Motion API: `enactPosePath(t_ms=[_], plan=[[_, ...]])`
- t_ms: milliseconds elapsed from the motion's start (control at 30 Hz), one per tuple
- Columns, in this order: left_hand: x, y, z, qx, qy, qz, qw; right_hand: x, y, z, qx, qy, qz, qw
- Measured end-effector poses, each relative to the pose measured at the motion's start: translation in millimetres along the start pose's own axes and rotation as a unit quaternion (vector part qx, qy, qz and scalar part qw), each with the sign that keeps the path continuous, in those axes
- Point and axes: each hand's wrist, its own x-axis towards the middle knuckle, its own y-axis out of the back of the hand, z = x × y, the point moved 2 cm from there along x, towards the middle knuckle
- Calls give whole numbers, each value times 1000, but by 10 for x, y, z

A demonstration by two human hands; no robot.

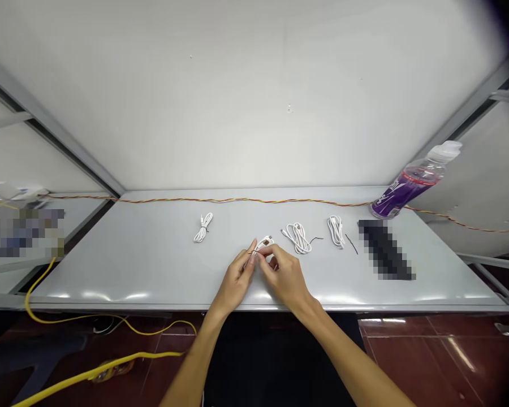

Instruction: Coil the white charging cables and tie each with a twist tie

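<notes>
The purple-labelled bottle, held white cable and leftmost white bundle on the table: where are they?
Purple-labelled bottle (pixel 402 192), head view: on its label.
Held white cable (pixel 262 243), head view: on exposed coil.
Leftmost white bundle (pixel 202 228), head view: on its coil.

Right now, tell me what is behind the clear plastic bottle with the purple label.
A twisted red-and-yellow wire shows at both sides of the bottle, so it seems to pass behind. The stretch directly behind is covered and cannot be seen.
</notes>
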Motion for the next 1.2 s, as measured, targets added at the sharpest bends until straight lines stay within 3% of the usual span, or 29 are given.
enactPosePath(t_ms=[267, 533, 733, 833, 900, 1033, 1100, 1200], plan=[[-18, 16, 100, -116, 65, -55, 990, -58, -212, 40, -12, 65, 113, 991], [32, -33, 27, -147, 81, 40, 985, -95, -253, 34, 5, 80, 112, 990], [43, -63, -5, -153, 48, 86, 983, -170, -205, 9, 5, 77, 91, 993], [42, -62, -2, -155, 37, 93, 983, -211, -196, -38, 66, 32, 95, 993], [40, -50, -2, -153, 27, 100, 983, -214, -208, -50, 145, -42, 85, 985], [27, -16, -17, -150, 19, 105, 983, -173, -252, 1, 345, -210, 22, 915], [17, 0, -27, -160, 18, 97, 982, -139, -248, 35, 399, -240, -24, 885], [2, 18, -30, -176, 22, 73, 981, -85, -187, 72, 418, -226, -102, 874]])
